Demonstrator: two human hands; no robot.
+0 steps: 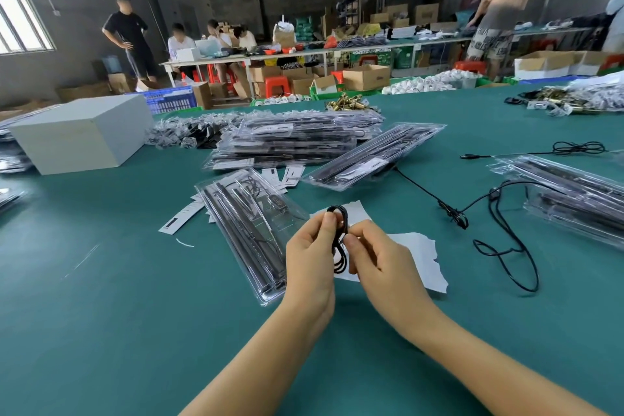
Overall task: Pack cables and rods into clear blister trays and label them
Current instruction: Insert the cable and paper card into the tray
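Observation:
A coiled black cable point(341, 236) hangs between my hands above the green table. My left hand point(310, 257) pinches the top of the coil, and my right hand point(378, 260) grips its side. An open clear blister tray point(250, 230) with black rods and a cable inside lies just left of my hands. White paper labels point(182, 216) are scattered beside it. A torn white paper sheet point(418, 260) lies under my hands.
A stack of filled trays point(297, 138) sits behind, with one tray point(374, 155) tilted to its right and more trays point(574, 192) at far right. Loose black cables point(503, 236) lie to the right. A white box point(81, 132) stands at left. People work at distant tables.

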